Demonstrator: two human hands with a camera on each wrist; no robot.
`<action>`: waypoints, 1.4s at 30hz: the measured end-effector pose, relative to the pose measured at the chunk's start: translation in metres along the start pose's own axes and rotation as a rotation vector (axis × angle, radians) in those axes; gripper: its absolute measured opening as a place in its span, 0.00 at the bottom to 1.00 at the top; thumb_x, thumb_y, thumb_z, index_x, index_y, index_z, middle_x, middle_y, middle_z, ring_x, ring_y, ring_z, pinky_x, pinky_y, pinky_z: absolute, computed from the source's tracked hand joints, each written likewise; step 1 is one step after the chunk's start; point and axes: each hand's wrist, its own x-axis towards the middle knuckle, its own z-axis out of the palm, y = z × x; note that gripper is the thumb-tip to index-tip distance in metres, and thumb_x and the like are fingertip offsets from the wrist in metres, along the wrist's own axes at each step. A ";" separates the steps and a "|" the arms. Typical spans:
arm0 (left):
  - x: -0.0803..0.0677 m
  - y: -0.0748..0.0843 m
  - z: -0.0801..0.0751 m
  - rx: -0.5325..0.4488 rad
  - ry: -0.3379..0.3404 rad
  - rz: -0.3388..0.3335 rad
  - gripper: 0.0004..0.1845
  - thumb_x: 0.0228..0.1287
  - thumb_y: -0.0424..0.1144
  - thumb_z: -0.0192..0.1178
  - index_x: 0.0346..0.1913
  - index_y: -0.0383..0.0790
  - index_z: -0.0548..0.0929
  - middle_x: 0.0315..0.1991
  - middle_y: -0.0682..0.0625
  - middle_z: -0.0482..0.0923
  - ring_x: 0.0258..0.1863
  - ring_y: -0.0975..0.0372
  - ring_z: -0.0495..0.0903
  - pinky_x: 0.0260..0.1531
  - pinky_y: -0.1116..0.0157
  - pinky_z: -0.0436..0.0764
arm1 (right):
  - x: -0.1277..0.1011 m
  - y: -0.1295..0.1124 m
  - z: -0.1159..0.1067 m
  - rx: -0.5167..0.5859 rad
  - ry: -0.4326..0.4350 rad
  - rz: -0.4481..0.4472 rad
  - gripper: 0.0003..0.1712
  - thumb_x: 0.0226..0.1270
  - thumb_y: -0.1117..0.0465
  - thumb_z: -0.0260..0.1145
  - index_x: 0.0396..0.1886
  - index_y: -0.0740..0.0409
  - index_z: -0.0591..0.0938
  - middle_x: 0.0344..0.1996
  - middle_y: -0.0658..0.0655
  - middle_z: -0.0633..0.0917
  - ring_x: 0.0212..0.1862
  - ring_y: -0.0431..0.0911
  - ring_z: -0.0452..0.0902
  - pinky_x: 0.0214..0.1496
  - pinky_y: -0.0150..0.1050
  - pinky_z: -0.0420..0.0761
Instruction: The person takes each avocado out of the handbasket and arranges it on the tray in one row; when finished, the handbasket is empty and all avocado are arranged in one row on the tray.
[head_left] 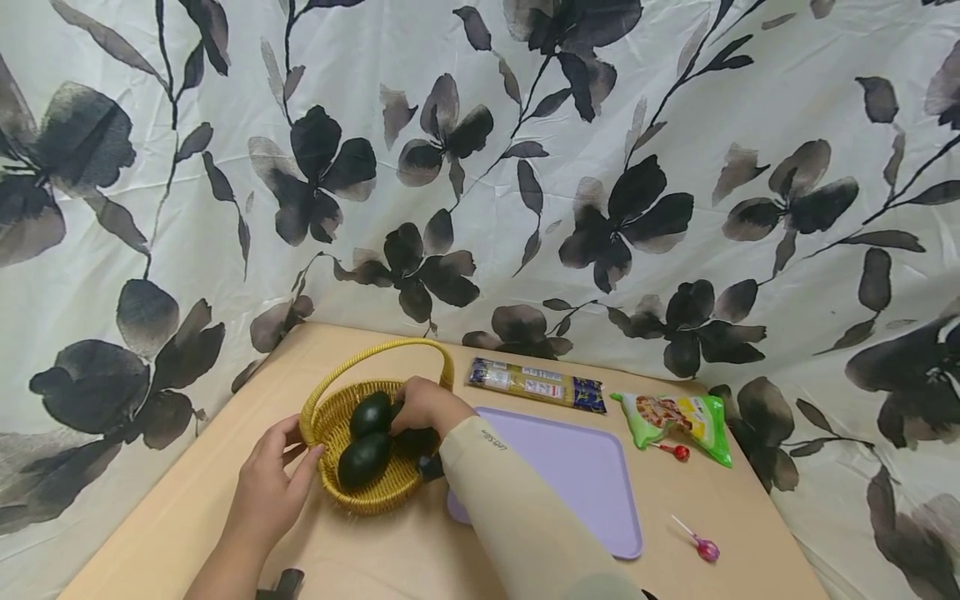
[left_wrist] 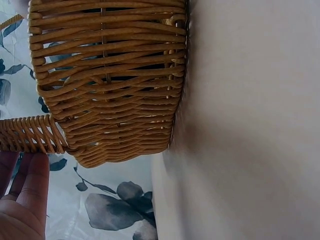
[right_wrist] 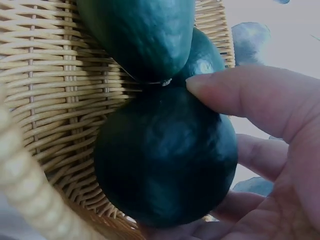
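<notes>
The right hand (head_left: 433, 406) pinches a smooth dark green fruit (right_wrist: 167, 162) between thumb and fingers inside the yellow wicker basket (head_left: 375, 506), which stands toward the far left corner of the surface (head_left: 390, 558), while the left hand (head_left: 268, 473) is spread, its fingers resting against the foot of the handle (head_left: 360, 358). That glossy skin could slip if the thumb bears too lightly, and a lift could nudge the front fruit (head_left: 365, 461) and the rear fruit (head_left: 371, 414) beside it or, should the wrist catch the handle, tip the basket toward the lilac tray (head_left: 573, 475)
</notes>
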 end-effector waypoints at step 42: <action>-0.001 0.001 -0.001 -0.025 0.007 0.011 0.26 0.68 0.30 0.66 0.66 0.32 0.71 0.54 0.43 0.78 0.54 0.48 0.82 0.54 0.95 0.67 | -0.025 0.024 -0.018 0.214 0.185 -0.091 0.39 0.54 0.49 0.78 0.68 0.44 0.78 0.57 0.51 0.83 0.47 0.43 0.81 0.50 0.38 0.88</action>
